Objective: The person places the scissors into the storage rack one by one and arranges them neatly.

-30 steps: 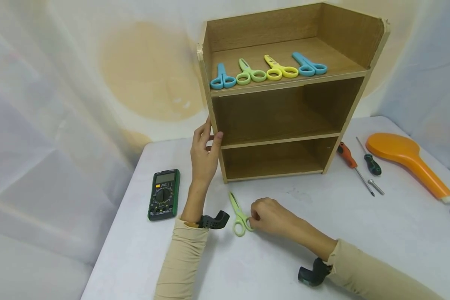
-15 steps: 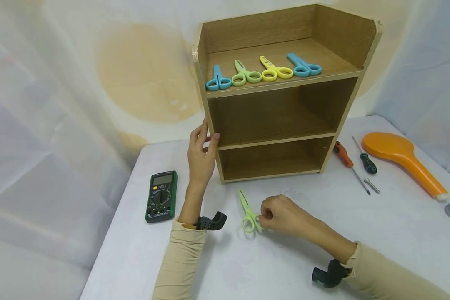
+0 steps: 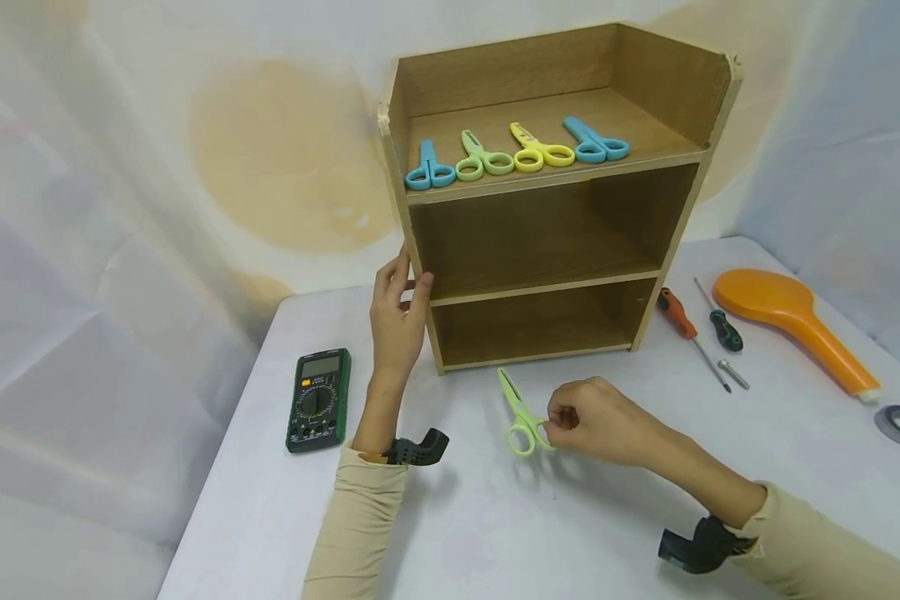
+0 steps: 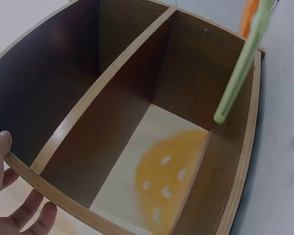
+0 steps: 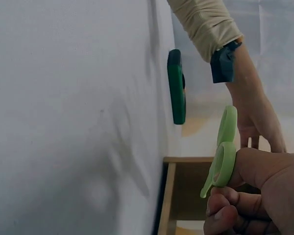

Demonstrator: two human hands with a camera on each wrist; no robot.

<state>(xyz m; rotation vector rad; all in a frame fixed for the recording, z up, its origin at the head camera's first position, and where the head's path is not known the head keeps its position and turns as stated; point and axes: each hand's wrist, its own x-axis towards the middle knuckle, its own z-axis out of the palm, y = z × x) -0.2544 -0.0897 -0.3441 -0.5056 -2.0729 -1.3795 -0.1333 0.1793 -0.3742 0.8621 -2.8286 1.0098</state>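
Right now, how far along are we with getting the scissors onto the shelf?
Done: four scissors lie in a row on the top shelf. In hand: the right hand pinches the handle of the green scissors just in front of the wooden shelf unit, while the left hand holds the unit's left side panel. Left: that pair is not yet on a shelf.

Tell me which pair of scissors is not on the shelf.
The light green scissors on the white table, in front of the wooden shelf unit. The right hand pinches their handle; the other four lie in a row on the top shelf.
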